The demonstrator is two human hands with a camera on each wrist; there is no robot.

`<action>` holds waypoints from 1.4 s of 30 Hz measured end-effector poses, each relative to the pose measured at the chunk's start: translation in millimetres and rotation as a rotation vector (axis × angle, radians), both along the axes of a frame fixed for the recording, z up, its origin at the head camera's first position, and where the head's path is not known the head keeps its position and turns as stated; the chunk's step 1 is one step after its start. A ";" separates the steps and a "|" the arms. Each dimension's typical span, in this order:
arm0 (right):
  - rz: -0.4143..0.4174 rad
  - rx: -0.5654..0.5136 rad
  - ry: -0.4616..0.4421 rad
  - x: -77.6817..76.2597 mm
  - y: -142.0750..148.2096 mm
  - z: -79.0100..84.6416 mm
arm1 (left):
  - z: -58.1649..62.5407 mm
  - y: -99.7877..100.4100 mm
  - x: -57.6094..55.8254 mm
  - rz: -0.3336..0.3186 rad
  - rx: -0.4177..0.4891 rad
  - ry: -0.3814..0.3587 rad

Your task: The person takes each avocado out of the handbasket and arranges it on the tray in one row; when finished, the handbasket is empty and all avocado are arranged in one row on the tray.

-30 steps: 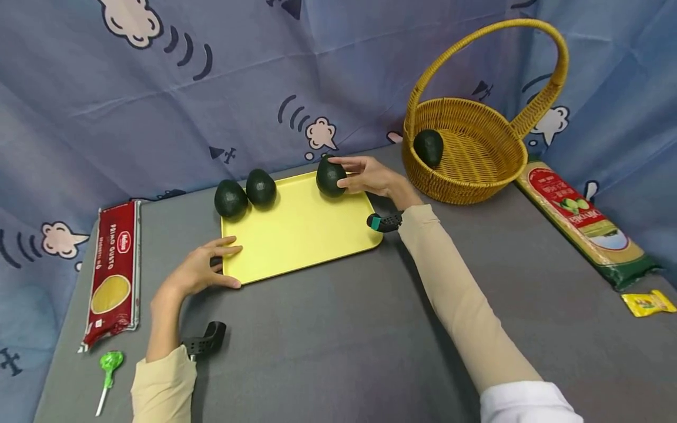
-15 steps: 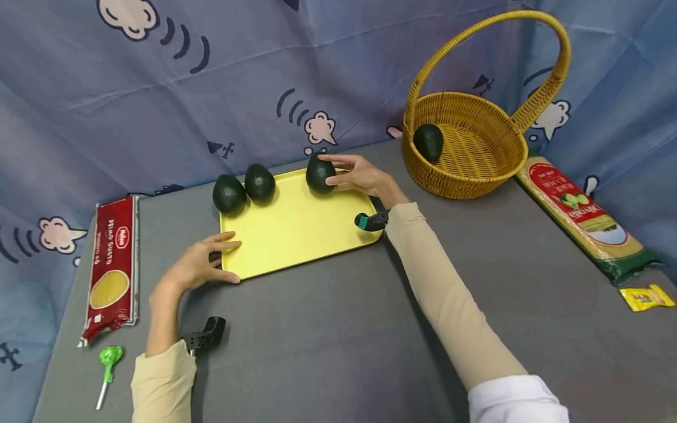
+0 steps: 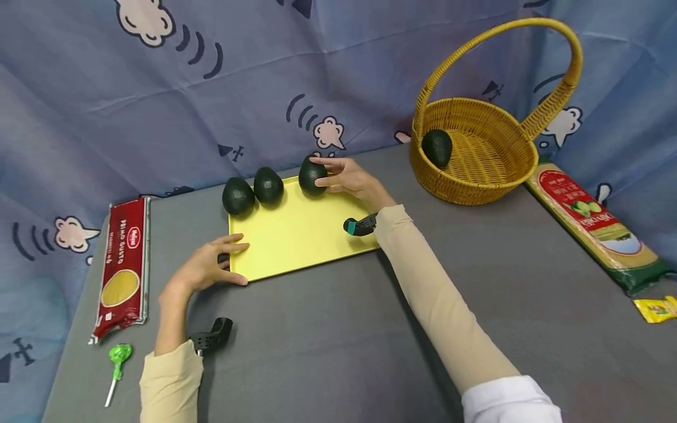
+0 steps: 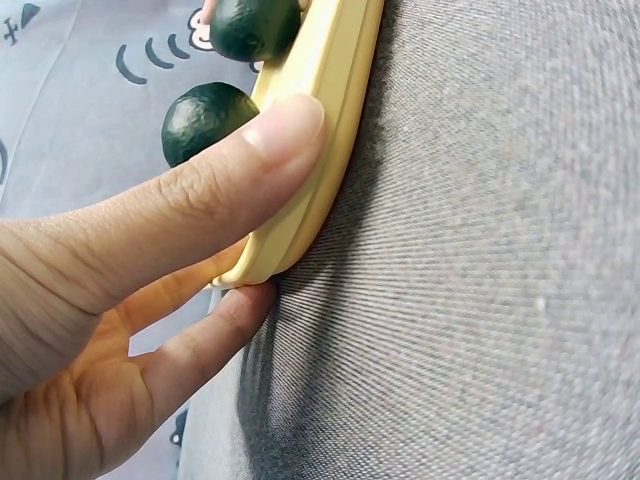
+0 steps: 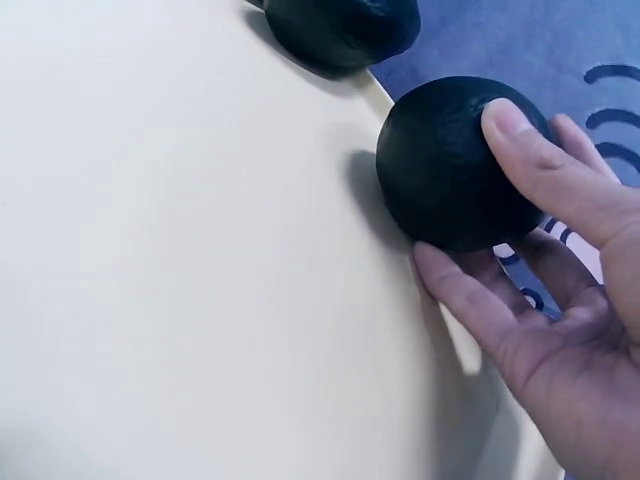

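Note:
My right hand [image 3: 349,177] holds a dark green avocado [image 3: 311,176] between thumb and fingers at the back edge of the yellow tray [image 3: 301,241]. In the right wrist view the held avocado [image 5: 450,170] is beside the tray's rim, with another avocado [image 5: 345,30] close by. Two more avocados [image 3: 268,187] [image 3: 238,197] sit side by side at the tray's back left corner. My left hand [image 3: 203,265] grips the tray's front left corner; in the left wrist view its thumb [image 4: 230,170] lies over the rim and a fingertip touches the corner.
A wicker basket [image 3: 476,187] with a tall handle stands at the back right, one avocado [image 3: 437,148] inside. Right of it lie a pasta pack [image 3: 597,223] and a yellow candy [image 3: 656,308]. At left are a red spaghetti pack [image 3: 124,264] and a green lollipop [image 3: 120,353].
My right hand has moved left along the tray's back edge with the avocado, closer to the other two. The left hand stays at the tray corner. The head view has shifted slightly.

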State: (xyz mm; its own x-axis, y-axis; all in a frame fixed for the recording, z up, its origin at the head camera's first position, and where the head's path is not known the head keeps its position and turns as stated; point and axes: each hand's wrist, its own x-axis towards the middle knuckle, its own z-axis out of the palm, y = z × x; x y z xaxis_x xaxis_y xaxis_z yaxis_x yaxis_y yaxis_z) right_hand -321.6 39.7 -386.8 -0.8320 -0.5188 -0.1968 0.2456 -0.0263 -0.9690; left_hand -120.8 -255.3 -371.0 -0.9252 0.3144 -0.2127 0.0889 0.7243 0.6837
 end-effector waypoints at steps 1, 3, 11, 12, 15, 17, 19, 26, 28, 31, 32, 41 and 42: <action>-0.005 0.027 0.013 0.2 -0.4 1.1 | -0.5 0.2 0.1 -0.001 -0.004 0.005; -0.022 0.084 0.041 0.6 0.5 3.6 | -1.3 0.5 -0.2 -0.003 -0.001 0.008; 0.010 0.102 0.071 -1.7 11.6 1.6 | -1.4 -1.5 -0.4 -0.003 -0.007 0.014; 0.022 0.080 0.063 -2.4 12.1 -0.1 | -1.2 -1.6 -0.2 -0.001 -0.001 0.010; 0.048 0.029 0.039 -3.0 10.4 -4.6 | -1.1 -1.6 0.6 0.003 0.013 -0.002; 0.063 0.001 0.026 -2.8 7.9 -7.2 | -1.6 -1.5 0.7 0.003 0.020 -0.007; 0.073 -0.016 0.020 -2.1 5.2 -8.9 | -2.3 -1.3 0.6 0.004 0.020 -0.006; 0.079 -0.057 0.004 0.5 -3.7 -9.5 | -4.0 -0.9 -1.5 0.004 0.014 0.005; 0.094 -0.058 0.008 0.8 -6.5 -9.9 | -3.8 0.0 -1.5 0.000 0.010 0.009; 0.105 -0.057 0.009 0.7 -10.1 -11.2 | -3.9 0.9 -1.5 0.000 0.028 0.003; 0.105 -0.057 0.010 0.5 -11.0 -11.7 | -3.6 1.3 -1.3 0.001 0.035 0.000; 0.105 -0.055 -0.007 -1.8 -11.5 -12.7 | -2.0 0.8 -0.9 0.005 0.020 0.008; 0.105 -0.054 -0.009 -2.0 -11.2 -12.4 | -1.9 0.7 -0.7 0.005 0.019 0.010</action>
